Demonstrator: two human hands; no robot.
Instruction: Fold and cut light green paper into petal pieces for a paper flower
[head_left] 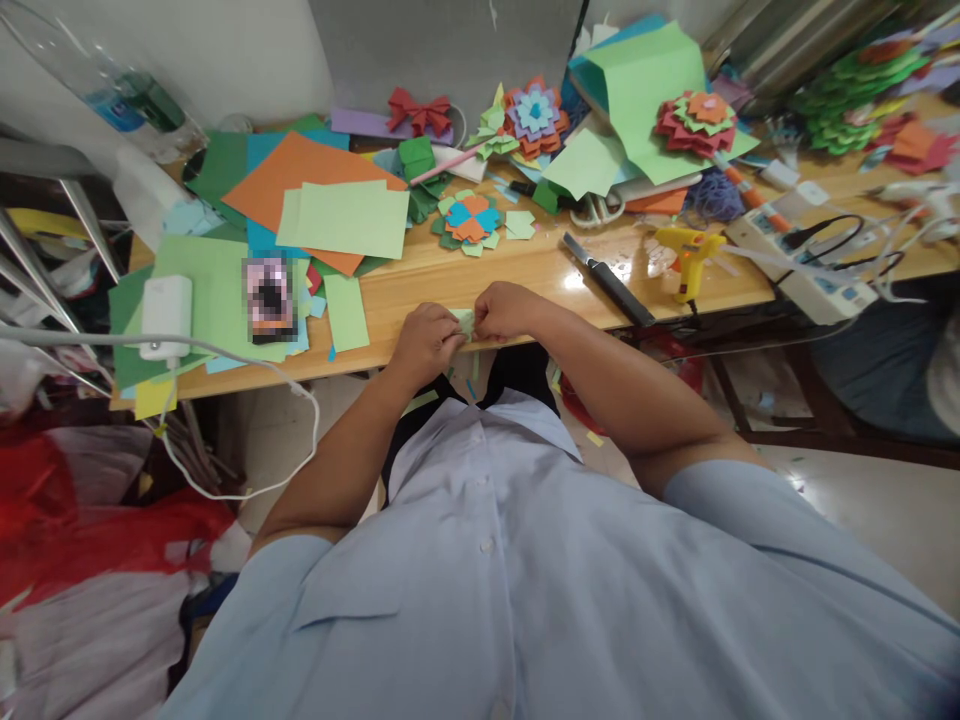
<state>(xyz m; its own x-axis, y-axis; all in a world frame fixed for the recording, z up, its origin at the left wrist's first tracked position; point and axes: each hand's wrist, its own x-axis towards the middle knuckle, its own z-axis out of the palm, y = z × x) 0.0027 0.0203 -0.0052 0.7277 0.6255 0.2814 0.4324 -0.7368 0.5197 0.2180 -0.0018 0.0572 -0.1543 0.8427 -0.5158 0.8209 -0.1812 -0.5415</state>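
A small light green paper piece (466, 322) is pinched between my two hands at the front edge of the wooden table. My left hand (429, 343) has its fingers closed on the left side of the piece. At its right side my right hand (501, 312) is curled with the fingertips on the paper. Just beyond my hands lies a paper flower (470, 221) in orange, blue and green, with a small light green cut-out (520, 225) beside it.
A black-handled knife (619, 291) and a yellow glue gun (688, 262) lie to the right, near a power strip (806, 262). Light green sheets (352, 218) and a white charger (166, 312) are at the left. Finished paper flowers (535, 110) stand behind.
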